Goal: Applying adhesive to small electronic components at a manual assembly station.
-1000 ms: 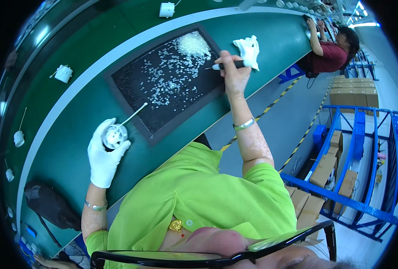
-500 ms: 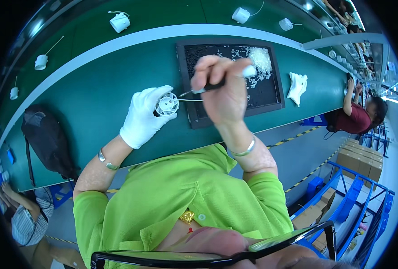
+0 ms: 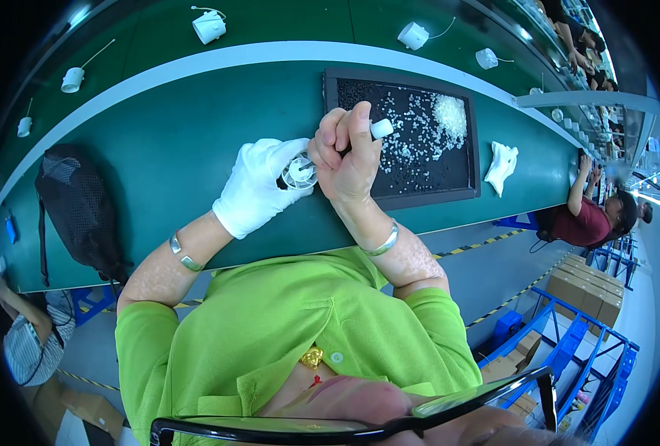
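My left hand (image 3: 259,182), in a white glove, grips a small white round part with fan-like spokes (image 3: 299,172), its open face turned up. Right beside it, my bare right hand (image 3: 348,156) is closed round a slim dark-handled tool (image 3: 346,152). Fingers hide most of this tool, and its tip is hidden at the part. A short white cylindrical piece (image 3: 381,128) shows by the right thumb; whether it covers a fingertip or belongs to the tool I cannot tell.
A black tray (image 3: 426,195) holds clear pellets (image 3: 449,117) and small black pieces. A crumpled white glove (image 3: 501,168) lies to its right. At left sits a black mesh bag (image 3: 77,212). White cylindrical parts with wires (image 3: 209,27) stand along the far green strip. Co-workers sit at both sides.
My right hand has come down and left with the tool, from above the tray's edge to the white part. The view has shifted slightly.
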### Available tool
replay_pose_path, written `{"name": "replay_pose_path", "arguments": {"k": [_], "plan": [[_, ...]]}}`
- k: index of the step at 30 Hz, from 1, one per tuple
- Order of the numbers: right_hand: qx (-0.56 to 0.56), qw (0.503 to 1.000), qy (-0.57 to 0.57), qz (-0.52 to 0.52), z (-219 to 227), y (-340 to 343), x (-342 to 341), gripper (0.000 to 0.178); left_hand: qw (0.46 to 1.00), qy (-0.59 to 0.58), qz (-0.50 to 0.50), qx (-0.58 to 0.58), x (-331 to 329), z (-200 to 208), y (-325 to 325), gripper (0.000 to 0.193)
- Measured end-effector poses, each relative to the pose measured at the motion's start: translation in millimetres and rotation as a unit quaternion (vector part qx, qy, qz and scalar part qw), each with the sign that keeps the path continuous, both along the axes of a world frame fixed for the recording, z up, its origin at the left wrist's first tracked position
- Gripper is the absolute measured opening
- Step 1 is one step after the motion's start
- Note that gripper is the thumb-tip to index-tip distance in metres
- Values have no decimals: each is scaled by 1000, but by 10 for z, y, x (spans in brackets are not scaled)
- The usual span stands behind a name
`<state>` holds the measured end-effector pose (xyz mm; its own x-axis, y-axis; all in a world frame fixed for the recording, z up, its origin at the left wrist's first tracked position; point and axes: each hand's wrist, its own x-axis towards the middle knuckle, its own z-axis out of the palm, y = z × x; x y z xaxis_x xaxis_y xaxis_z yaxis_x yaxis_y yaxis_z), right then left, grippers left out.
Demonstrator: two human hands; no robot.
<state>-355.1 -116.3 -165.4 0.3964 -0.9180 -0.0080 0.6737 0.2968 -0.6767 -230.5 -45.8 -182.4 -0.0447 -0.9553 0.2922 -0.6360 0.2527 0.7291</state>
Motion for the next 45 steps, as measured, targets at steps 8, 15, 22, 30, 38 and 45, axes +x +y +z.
{"name": "replay_pose_path", "arguments": {"k": [8, 15, 22, 30, 38, 45], "plan": [[-42, 997, 60, 23, 17, 6, -11, 47, 1000, -3, 2, -10, -6, -28, -12, 48], [-47, 998, 41, 26, 30, 3, 46, 44, 1000, 1, 5, -20, 38, 69, -52, 42], [-274, 945, 179, 4, -101, 119, -7, 34, 999, 17, 9, -34, 7, 118, -12, 25], [-319, 894, 313, -26, 25, 156, -7, 26, 1000, 29, 8, 0, 14, 187, 12, 22], [-320, 895, 310, -22, 99, 106, 45, 23, 999, -35, 18, -8, 8, 140, -56, 24], [-292, 942, 157, -49, 422, 23, -300, 35, 999, -10, 9, -32, -60, 253, -108, 53]]}}
